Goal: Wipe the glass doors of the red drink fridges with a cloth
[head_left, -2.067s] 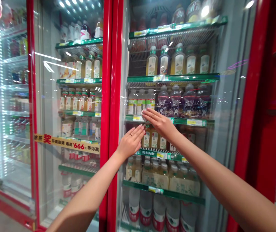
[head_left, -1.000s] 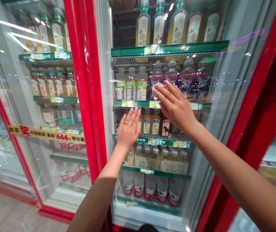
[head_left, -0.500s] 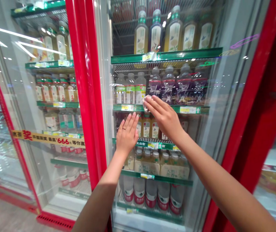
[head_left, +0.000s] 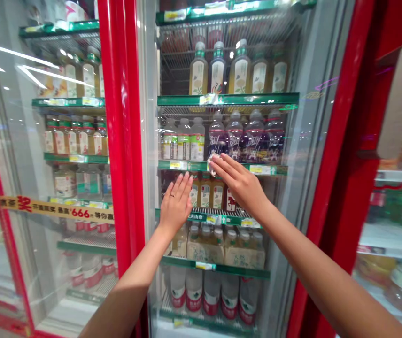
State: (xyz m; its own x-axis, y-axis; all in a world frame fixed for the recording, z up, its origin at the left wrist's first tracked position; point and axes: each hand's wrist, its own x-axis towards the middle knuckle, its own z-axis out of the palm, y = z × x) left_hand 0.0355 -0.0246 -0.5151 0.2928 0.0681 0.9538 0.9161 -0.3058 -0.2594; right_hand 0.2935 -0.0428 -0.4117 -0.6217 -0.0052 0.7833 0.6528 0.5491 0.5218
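A glass cooler door (head_left: 285,197) in a red frame stands before me. My right hand (head_left: 243,185) has a crumpled white tissue or cloth (head_left: 212,165) under its fingertips, held to the glass near a green shelf strip. Beside it, lower and to the left, my left hand (head_left: 176,206) lies flat with fingers straight and a ring on one of them. Nothing is in the left hand. Behind the glass are purple drink bottles (head_left: 234,134), small green-and-white bottles (head_left: 197,141) and tea bottles (head_left: 239,72).
A red post (head_left: 121,141) divides this door from another glass cooler at left, which carries a yellow promotional strip (head_left: 60,210). On the right, a pale handle-like panel (head_left: 400,101) sticks out by the red frame, with more shelves (head_left: 391,239) beyond.
The view has shifted, so the shelves appear lower and slightly left. My right hand with the white piece has moved a little right across the glass. The left hand stays flat.
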